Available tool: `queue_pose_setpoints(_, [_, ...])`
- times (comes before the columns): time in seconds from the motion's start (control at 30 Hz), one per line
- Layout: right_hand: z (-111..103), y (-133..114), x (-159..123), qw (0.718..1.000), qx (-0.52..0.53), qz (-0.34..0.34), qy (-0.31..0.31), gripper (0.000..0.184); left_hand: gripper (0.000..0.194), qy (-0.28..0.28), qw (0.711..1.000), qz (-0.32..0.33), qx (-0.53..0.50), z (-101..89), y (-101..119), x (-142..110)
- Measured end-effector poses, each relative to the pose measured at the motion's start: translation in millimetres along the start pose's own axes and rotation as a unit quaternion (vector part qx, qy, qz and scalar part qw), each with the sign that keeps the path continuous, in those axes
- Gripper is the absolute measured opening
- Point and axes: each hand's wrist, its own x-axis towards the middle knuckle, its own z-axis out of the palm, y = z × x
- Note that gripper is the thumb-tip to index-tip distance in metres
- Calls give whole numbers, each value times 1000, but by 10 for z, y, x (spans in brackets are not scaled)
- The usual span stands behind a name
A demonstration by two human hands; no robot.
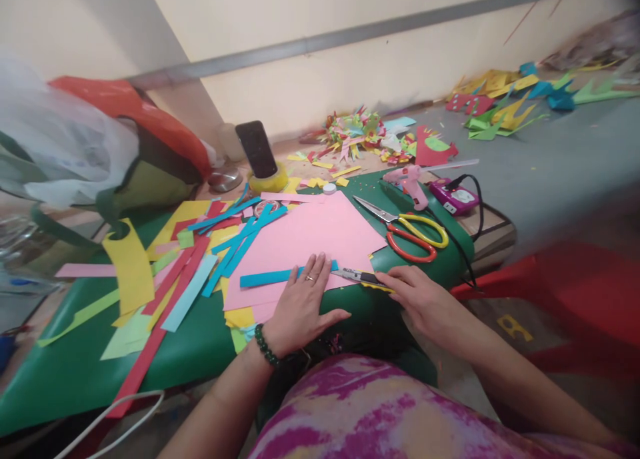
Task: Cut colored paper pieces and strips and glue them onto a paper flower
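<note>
A blue paper strip (265, 278) lies on a large pink paper sheet (320, 229). Across the strip my left hand (305, 299) rests flat, its fingers stretched out and pressing on the paper. My right hand (420, 299) grips a utility knife (367, 277) with a dark handle. The knife's blade points left and reaches the strip's right end, just beyond my left fingertips; whether it touches the paper I cannot tell. Scissors (405, 229) with a red and a yellow handle lie spread beyond the knife. More blue strips (245, 242) overlap the pink sheet's left side.
Coloured paper strips (170, 292) cover the green surface (200, 359) at left. A pink glue gun (409, 182) stands beside a purple power socket (457, 196). Behind are a phone (256, 147) propped on yellow tape (270, 180) and a scrap pile (355, 132). A red chair (565, 286) is at right.
</note>
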Motion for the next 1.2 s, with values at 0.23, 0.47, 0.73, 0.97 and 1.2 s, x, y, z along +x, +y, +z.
queue_pose_setpoints(0.23, [68,-114,7,1000,-21,9,1,40,95,-2,1000,-6,-6,5,20,25])
queue_pose_setpoints(0.47, [60,-153,-5,999,-31,12,-1,41,91,20,1000,-15,4,-81,-67,-160])
queue_pose_setpoints(0.73, [145,-193,6,999,-51,6,-2,45,91,35,998,-46,30,49,-221,-378])
queue_pose_setpoints(0.97, [187,-302,27,999,-38,8,-16,49,95,53,997,-46,35,99,-212,-365])
queue_pose_setpoints(1.2, [242,-410,82,998,-55,-1,-18,47,99,49,997,-54,36,104,-198,-355])
